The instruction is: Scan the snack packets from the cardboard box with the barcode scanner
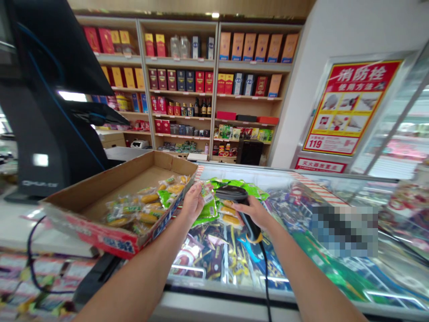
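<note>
The relation that matters lies between the small packet [208,192] and the scanner [232,193]: the packet stands just left of the scanner's head, with only a narrow gap, if any, between the two as the head camera sees them. The scanner's head lies roughly crosswise, its front end towards the packet, while its handle slants down and to the right, back towards the person, where a black cord [266,273] trails off over the near edge of the freezer case [284,308]. The packet's longer side appears to run nearly upright, leaning a little (its lower end overlaps the green packets [206,213] behind, so the exact outline is hard to tell).

The left hand [193,201] is the nearer one to the packet and has it: thumb and fingertips are drawn together on its left edge, leaving the pale labelled face showing to the right of the fingers. The right hand [253,210] is wrapped around the top of the scanner's handle, its fingers closed; whether one presses a trigger cannot be told.

Below the scanner's head, beside the right fingertips, lies a pack of yellow snacks [230,219], touching or nearly touching them. To the left of the left hand sits the cardboard box [90,190], holding more wrapped yellow snacks [147,198].
</note>
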{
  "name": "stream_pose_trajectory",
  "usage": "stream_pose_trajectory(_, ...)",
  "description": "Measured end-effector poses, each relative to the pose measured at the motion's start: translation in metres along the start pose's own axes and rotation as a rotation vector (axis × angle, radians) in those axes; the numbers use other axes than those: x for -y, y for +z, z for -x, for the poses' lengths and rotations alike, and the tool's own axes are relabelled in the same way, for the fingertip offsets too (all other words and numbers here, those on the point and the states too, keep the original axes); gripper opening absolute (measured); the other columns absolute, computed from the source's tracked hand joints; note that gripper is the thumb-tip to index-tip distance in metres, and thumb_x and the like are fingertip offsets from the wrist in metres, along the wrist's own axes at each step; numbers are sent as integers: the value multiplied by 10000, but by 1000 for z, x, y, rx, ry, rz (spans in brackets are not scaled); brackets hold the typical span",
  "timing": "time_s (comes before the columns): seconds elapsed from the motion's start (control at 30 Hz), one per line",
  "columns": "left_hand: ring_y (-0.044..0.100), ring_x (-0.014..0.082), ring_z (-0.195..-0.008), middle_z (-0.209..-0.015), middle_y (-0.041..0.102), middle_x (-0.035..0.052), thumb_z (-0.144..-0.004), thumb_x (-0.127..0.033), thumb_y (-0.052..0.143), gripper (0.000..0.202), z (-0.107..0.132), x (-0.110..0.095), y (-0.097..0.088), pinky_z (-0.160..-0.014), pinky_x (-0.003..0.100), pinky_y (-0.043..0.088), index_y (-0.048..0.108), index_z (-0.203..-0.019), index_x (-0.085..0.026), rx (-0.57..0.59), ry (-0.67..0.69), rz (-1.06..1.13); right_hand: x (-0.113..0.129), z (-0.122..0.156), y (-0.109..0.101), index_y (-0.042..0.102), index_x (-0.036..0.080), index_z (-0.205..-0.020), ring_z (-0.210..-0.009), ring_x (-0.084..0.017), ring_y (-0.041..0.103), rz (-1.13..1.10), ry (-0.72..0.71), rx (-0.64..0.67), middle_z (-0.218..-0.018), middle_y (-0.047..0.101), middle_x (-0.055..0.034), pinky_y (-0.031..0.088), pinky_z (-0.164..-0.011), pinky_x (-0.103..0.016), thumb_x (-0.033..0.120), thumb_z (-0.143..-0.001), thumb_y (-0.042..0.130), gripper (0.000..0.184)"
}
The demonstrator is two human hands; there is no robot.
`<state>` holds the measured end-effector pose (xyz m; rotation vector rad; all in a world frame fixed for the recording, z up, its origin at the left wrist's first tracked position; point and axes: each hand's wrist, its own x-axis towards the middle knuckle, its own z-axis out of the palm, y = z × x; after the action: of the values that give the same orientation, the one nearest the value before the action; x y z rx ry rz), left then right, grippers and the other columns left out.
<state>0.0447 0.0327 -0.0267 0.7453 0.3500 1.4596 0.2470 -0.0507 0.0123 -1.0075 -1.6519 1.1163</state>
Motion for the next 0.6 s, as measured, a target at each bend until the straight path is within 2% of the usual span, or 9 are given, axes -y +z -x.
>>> stream_pose_trajectory(0.1, 675, 186, -740, -729, 694, 39, -584, -360, 878, 391, 3, 4, 6, -698, 294, 519, 603, -774, -158, 5, -8, -87, 0, -3, -6, 583, 180, -550, -352, -134, 519, -42, 22, -161, -451, 579, -19, 411, -376, -253, 456, -715, 686, 338)
stream_pose_trajectory(0.2, 611, 133, -638, -689, 656, 4, -555, -360, 874, 394, 1, 10, 16, -634, 254, 463, 602, -757, -159, -11, 32, -205, 1, -5, -10, 600, 168, -592, -355, -134, 526, -104, 37, -284, -463, 590, -12, 428, -387, -258, 462, -684, 698, 323)
stream_pose_trajectory(0.3, 529, 95, -574, -633, 611, -21, -530, -319, 854, 348, -11, 16, 29, -592, 229, 393, 633, -732, -142, -84, 112, -388, 2, -6, -12, 612, 160, -634, -365, -138, 539, -140, 31, -337, -464, 599, -9, 431, -394, -254, 457, -681, 697, 313)
stream_pose_trajectory(0.4, 490, 97, -550, -572, 565, -31, -543, -293, 810, 266, -31, 19, 42, -579, 234, 354, 625, -655, -139, -194, 171, -595, 2, -7, -13, 620, 156, -656, -367, -133, 537, -177, 16, -367, -470, 602, -4, 440, -399, -252, 451, -683, 695, 306)
stream_pose_trajectory(0.5, 481, 111, -528, -530, 521, -34, -611, -281, 756, 215, -50, 20, 50, -560, 242, 337, 585, -599, -152, -274, 144, -908, 2, -7, -15, 623, 155, -673, -362, -134, 536, -218, 11, -401, -470, 602, -2, 436, -392, -251, 445, -677, 702, 300)
stream_pose_trajectory(0.6, 554, 162, -584, -539, 542, -8, -637, -269, 744, 197, -63, 17, 54, -572, 257, 364, 583, -602, -160, -292, 70, -1177, 3, -8, -21, 618, 160, -694, -363, -138, 537, -297, 13, -455, -476, 604, 0, 433, -384, -253, 438, -658, 716, 297)
